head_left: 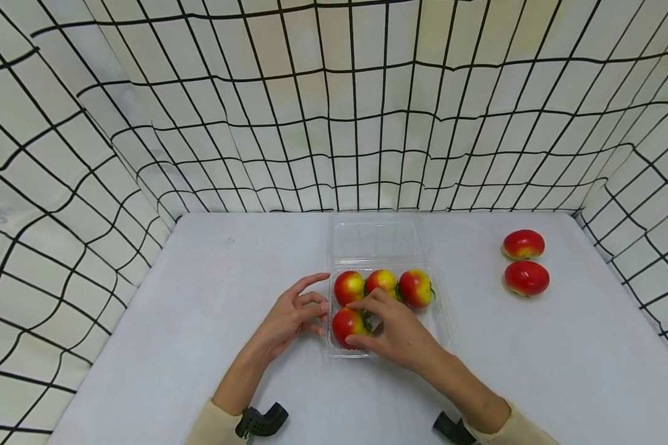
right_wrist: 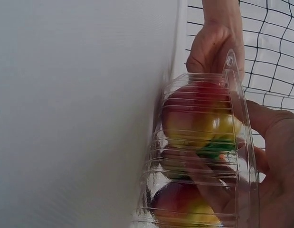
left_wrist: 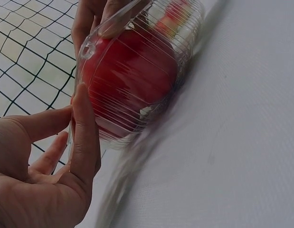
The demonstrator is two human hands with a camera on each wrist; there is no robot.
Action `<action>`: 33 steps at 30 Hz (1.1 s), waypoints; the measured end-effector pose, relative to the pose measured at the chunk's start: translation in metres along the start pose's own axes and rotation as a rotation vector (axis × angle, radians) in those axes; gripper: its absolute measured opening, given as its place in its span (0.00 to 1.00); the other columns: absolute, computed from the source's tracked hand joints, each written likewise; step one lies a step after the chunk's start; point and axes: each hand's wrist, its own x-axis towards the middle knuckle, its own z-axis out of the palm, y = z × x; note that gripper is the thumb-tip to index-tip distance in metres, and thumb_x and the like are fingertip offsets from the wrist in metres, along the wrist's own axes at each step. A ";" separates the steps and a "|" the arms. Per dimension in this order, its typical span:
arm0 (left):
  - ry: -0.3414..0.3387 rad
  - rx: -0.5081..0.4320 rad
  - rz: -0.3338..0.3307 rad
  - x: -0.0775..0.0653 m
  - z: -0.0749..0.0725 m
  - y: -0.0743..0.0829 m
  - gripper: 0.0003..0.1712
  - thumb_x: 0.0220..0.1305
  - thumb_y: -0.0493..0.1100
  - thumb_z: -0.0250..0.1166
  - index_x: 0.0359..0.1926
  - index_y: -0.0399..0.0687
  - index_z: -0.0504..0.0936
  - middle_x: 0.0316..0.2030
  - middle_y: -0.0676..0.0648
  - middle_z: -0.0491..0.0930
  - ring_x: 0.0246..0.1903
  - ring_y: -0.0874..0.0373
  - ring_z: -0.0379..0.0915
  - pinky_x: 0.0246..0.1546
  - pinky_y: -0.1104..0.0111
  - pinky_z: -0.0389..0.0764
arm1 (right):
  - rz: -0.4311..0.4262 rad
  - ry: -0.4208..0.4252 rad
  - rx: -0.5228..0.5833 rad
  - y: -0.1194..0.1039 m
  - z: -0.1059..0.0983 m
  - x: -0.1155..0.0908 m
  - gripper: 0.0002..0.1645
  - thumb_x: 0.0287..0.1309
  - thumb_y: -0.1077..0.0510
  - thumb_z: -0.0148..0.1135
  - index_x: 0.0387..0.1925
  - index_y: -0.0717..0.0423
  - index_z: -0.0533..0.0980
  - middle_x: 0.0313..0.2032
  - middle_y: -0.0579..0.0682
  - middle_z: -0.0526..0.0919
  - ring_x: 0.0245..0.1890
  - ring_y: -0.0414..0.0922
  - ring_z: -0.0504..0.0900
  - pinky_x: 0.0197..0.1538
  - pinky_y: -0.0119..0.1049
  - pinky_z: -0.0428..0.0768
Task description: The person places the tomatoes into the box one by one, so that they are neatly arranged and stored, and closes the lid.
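Note:
A clear plastic clamshell box [head_left: 440, 324] lies with its lid folded back. Three red-and-yellow tomatoes, among them a right-hand one [head_left: 415, 288], fill its far row. In the near left corner sits another tomato [head_left: 347, 327], its green calyx showing. My right hand [head_left: 403, 334] holds this near tomato between thumb and fingers, reaching in from the right over the box. In the right wrist view its fingers show partly through the ribbed plastic. My left hand [head_left: 289, 318] is at the box's left side, fingers extended, fingertips [left_wrist: 82, 97] right at the rim.
Two more red tomatoes, one farther back [head_left: 524, 244] and one nearer [head_left: 526, 278], lie on the white table [head_left: 245, 247] at the right. The open lid [head_left: 378, 239] extends toward the back. Black netting [head_left: 356, 117] over pale sheeting surrounds the table's back and sides.

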 end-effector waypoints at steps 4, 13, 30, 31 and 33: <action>-0.003 -0.001 -0.001 0.000 0.000 0.001 0.36 0.73 0.37 0.64 0.77 0.55 0.63 0.36 0.52 0.80 0.32 0.60 0.80 0.35 0.67 0.90 | 0.003 0.020 -0.030 0.000 0.001 -0.001 0.30 0.49 0.47 0.83 0.55 0.46 0.85 0.45 0.45 0.81 0.44 0.43 0.81 0.49 0.37 0.90; 0.000 0.005 -0.005 0.001 0.000 0.000 0.36 0.73 0.37 0.64 0.77 0.55 0.63 0.36 0.52 0.80 0.32 0.60 0.81 0.36 0.66 0.91 | -0.011 0.053 -0.056 -0.001 -0.011 -0.006 0.35 0.47 0.45 0.84 0.57 0.47 0.82 0.50 0.46 0.83 0.43 0.42 0.83 0.46 0.32 0.89; 0.010 0.010 -0.022 0.002 -0.002 -0.001 0.36 0.74 0.38 0.64 0.77 0.56 0.63 0.36 0.52 0.81 0.32 0.60 0.81 0.37 0.66 0.91 | -0.041 0.154 0.029 0.026 -0.059 -0.005 0.25 0.53 0.54 0.81 0.53 0.50 0.82 0.46 0.48 0.84 0.41 0.42 0.84 0.44 0.37 0.90; 0.009 0.010 -0.022 0.002 -0.002 -0.002 0.36 0.73 0.39 0.64 0.77 0.56 0.63 0.36 0.52 0.81 0.32 0.60 0.81 0.37 0.66 0.91 | -0.032 0.158 0.028 0.028 -0.061 -0.005 0.25 0.53 0.54 0.81 0.53 0.49 0.82 0.46 0.48 0.84 0.42 0.41 0.84 0.44 0.36 0.90; 0.008 0.008 -0.020 0.001 -0.002 -0.002 0.36 0.73 0.39 0.65 0.77 0.56 0.63 0.36 0.52 0.81 0.32 0.60 0.81 0.37 0.66 0.91 | -0.021 0.165 0.029 0.030 -0.063 -0.006 0.25 0.53 0.54 0.81 0.53 0.49 0.83 0.47 0.48 0.84 0.43 0.41 0.84 0.44 0.35 0.90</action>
